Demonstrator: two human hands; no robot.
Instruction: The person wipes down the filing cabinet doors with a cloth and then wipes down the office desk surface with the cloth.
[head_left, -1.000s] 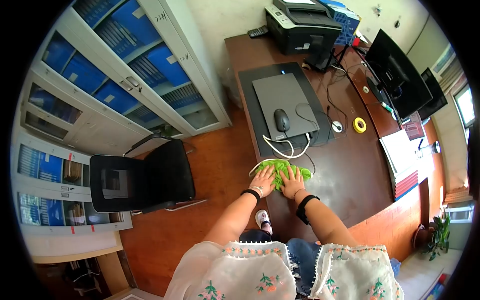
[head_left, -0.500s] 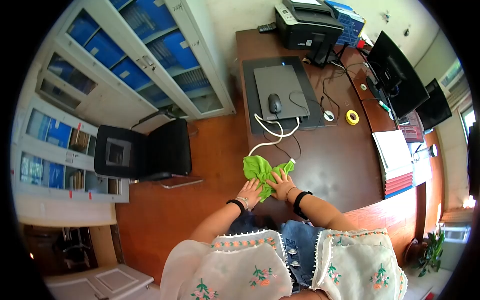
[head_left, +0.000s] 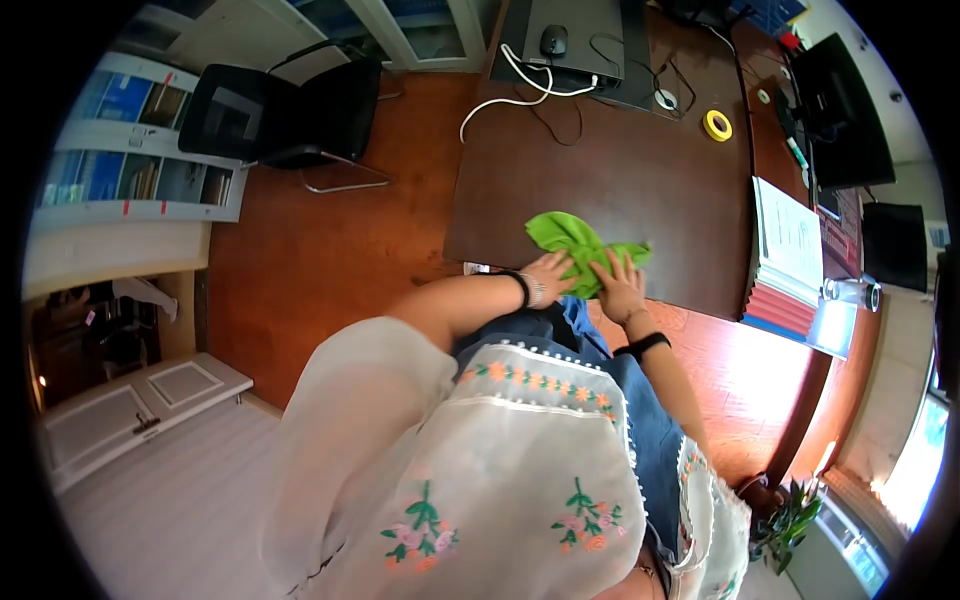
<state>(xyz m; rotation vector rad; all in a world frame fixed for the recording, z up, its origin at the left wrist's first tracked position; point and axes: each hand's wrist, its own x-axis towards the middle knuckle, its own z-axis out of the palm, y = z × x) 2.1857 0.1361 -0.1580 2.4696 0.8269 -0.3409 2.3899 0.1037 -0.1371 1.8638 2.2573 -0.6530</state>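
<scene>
A crumpled bright green cloth (head_left: pixel 575 240) lies at the front edge of the brown desk (head_left: pixel 600 180), its loose folds spreading onto the desktop. My left hand (head_left: pixel 546 278) holds the cloth's near left side, fingers pressed into the bunched fabric. On the cloth's right part, my right hand (head_left: pixel 622 288) grips with its fingers somewhat apart. The two hands are close together, and a fold of green shows between them. Part of the cloth under the fingers is hidden.
Farther back are a closed laptop (head_left: pixel 575 45) with a mouse (head_left: pixel 553 40) on it, a white cable (head_left: pixel 500 98) and a yellow tape roll (head_left: pixel 717 125). A paper stack (head_left: pixel 785 235) stands at the right edge, near a monitor (head_left: pixel 845 110). A black chair (head_left: pixel 300 115) is at left.
My hands and the cloth have moved rightward along the desk's front edge, away from the white cable. The view has tilted down and shifted, so the cabinets and printer are mostly out of sight.
</scene>
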